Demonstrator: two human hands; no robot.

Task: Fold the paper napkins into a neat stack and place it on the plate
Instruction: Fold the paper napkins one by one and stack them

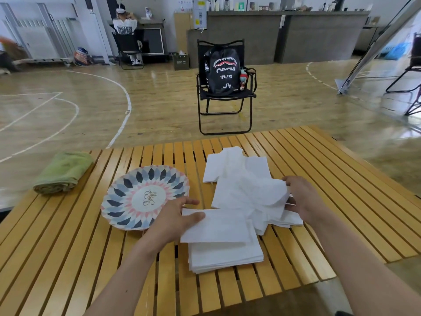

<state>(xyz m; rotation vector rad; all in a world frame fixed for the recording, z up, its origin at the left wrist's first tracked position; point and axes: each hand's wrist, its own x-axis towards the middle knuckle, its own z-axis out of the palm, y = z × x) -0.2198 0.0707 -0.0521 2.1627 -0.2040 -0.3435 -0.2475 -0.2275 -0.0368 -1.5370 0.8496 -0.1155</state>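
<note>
Head view: napkin (pixel 216 226) held crosswise over the folded stack (pixel 225 258)

Its long axis runs left to right, directly above the stack at the near edge of the table (pixel 68 258). The left hand (pixel 175 221) pinches its left end, thumb on top. The right hand (pixel 303 199) grips crumpled paper at the edge of the loose napkins (pixel 237 174); whether that is the same sheet is unclear. The plate (pixel 118 195) sits just left of the left hand, the nearer one, and holds no napkins yet. The paper looks thin, limp and creased; the stack looks fairly square.
</note>
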